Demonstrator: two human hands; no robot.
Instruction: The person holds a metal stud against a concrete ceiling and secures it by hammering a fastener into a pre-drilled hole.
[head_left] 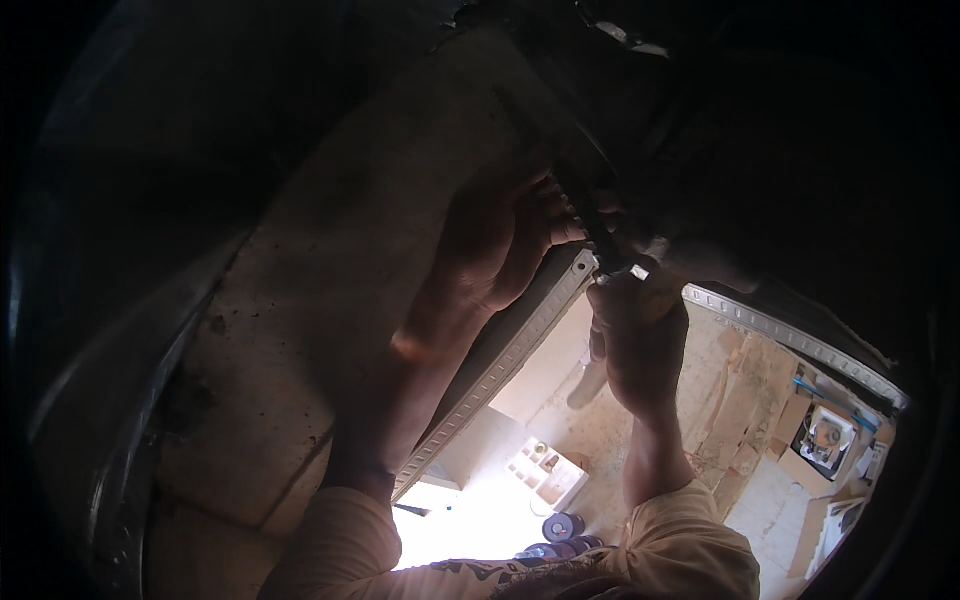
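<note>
My left hand point(497, 243) is raised against a pale panel point(320, 290), its fingers curled on a dark narrow tool point(597, 225). The tool's tip sits at the corner where two slotted metal rails meet. One rail point(490, 375) runs down to the left beside my left forearm. The other rail point(800, 343) runs off to the right. Just below the corner, my right hand point(637, 340) is closed around a pale handle point(586, 384) that sticks out under the fist. What the handle belongs to is hidden by the hand.
Everything above and around the rails is dark. Through the gap between them I see a lit floor with a white compartment tray point(545, 472), blue round items point(562, 525), wooden boards point(745, 400) and cardboard boxes point(822, 440).
</note>
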